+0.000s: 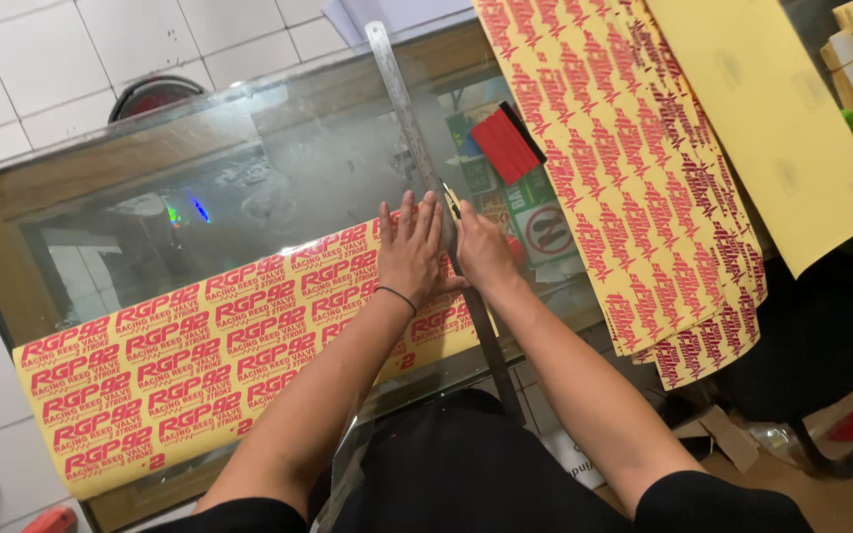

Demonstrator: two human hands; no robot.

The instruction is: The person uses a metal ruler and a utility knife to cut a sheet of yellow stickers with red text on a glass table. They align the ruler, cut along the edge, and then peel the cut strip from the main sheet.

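Bare forearms run out of short black sleeves; a thin black band circles the left hand's (pixel 410 252) wrist.

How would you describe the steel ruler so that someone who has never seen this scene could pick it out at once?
Find the glass counter with the yellow sticker sheet lying on it. At the sheet's right end, the left hand presses flat beside a long strip running from the far edge toward the person. That strip is the ruler: the only thin, grey metal thing there.

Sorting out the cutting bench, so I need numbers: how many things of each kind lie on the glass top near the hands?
Printed yellow sticker sheets: 2
Plain yellow sheets: 1
Steel rulers: 1
Knives, in the right hand: 1
Red squeegees: 1
Total: 6
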